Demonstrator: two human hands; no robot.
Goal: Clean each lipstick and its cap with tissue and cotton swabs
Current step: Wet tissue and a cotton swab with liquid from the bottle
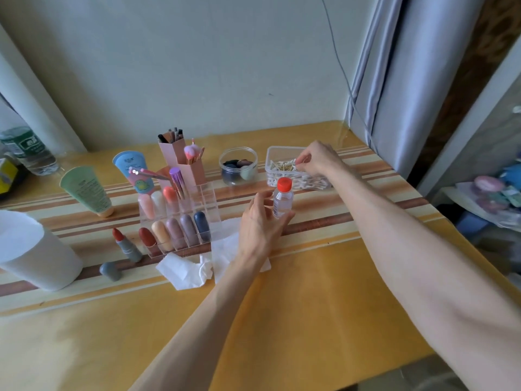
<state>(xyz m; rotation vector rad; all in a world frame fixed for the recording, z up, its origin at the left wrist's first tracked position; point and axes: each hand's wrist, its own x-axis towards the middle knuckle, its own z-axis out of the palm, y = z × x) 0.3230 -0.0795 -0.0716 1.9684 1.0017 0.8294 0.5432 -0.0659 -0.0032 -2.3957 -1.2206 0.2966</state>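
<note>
Right forearm (408,249) nearest, right hand (318,159) pinch-grips a cotton swab (293,163) in the box (275,149); left hand (258,224) grips the bottle (282,203).

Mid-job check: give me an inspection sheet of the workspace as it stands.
Surface: table under a yellow striped cloth.
Job's things: open lipstick stands beside the organiser of lipsticks; cap lies nearby; tissue crumpled in front; tissue roll at left; cotton swabs in a box.
Clutter: green tube, blue tube, brush holders, jar, water bottle.
Grips: left hand holds small bottle; right hand pinches cotton swabs.
Cables: thin cable runs down the wall by the curtain.
Surroundings: cluttered shelf at right.
</note>
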